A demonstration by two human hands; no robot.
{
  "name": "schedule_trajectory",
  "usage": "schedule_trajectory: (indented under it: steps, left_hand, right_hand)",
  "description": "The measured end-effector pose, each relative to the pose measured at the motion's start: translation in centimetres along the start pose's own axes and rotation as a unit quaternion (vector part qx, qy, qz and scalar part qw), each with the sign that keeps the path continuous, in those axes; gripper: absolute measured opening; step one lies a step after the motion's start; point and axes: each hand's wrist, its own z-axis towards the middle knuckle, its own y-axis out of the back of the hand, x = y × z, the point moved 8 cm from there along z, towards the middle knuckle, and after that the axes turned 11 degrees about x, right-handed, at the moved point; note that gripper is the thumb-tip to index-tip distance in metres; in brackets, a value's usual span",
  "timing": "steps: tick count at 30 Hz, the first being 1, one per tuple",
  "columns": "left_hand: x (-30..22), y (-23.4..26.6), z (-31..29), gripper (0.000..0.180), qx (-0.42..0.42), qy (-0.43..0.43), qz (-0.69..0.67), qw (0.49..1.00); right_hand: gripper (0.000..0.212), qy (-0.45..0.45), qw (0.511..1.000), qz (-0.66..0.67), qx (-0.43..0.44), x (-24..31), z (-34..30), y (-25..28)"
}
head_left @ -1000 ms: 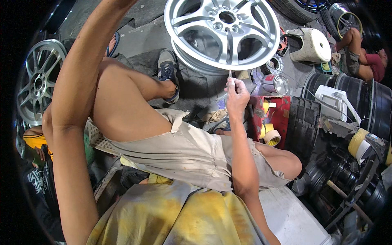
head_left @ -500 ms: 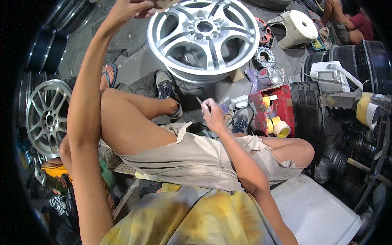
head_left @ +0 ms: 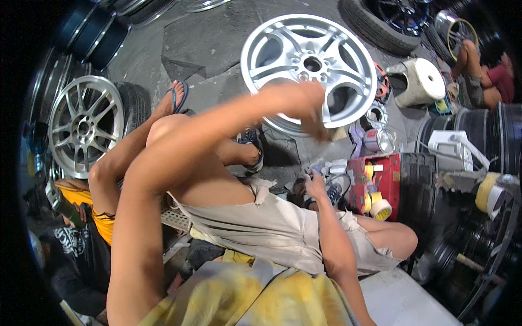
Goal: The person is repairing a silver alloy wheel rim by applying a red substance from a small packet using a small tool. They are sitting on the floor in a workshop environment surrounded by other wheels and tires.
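In front of me a silver alloy wheel rim (head_left: 340, 81) lies tilted, its spoked face up. My left hand (head_left: 314, 111) reaches across its near edge, smeared by motion. Its fingers do not show clearly, and whether it touches the rim or holds anything cannot be made out. Lower and to the right, my right hand (head_left: 315, 187) is over my shoe, beside small light-coloured scraps. Its fingers look bent together; what they hold, if anything, is hidden. A red box (head_left: 399, 179) with yellow tape rolls (head_left: 380, 209) stands just right of this hand.
A white stool (head_left: 421, 81) and a clear-sided can (head_left: 379, 140) stand right of the rim. Another silver rim (head_left: 84, 127) leans at the left. Two people sit nearby, one at lower left, one at far right. Tyres and dark rims line the sides.
My left hand has swung from the rim's far left side across to its near edge. My right hand has drawn lower and right; the thin pointed piece it showed is out of sight. The view has shifted.
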Motion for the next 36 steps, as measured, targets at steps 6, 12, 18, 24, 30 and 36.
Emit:
schedule_trajectory:
  steps: [6,12,18,24,30,36]
  left_hand:
    - [-5.1,-20.9,10.5,0.017,-0.033,-0.138,0.113,0.983]
    - [7.6,-29.7,16.3,0.021,0.063,0.061,-0.067,0.994]
    - [17.3,-30.3,14.5,0.031,0.189,0.22,-0.245,0.925]
    - [21.8,-32.1,14.6,0.047,0.003,0.247,-0.06,0.967]
    - [14.1,-27.5,13.4,0.044,0.059,0.217,0.006,0.974]
    - [6.1,-32.8,13.9,0.033,0.165,0.172,-0.163,0.958]
  right_hand:
    - [0.025,0.123,0.986,0.096,-0.064,-1.2,-0.8,3.7]
    - [0.009,-0.08,0.978,0.194,0.0,-4.6,0.7,2.5]
    - [0.016,-0.026,0.983,0.173,-0.061,-4.3,-0.9,4.3]
    - [0.041,0.002,0.992,0.049,-0.115,-2.4,-0.1,7.8]
    - [0.038,-0.111,0.981,0.071,-0.142,-5.6,-0.5,10.1]
    - [0.04,-0.147,0.986,0.015,-0.079,-7.3,-0.6,6.4]
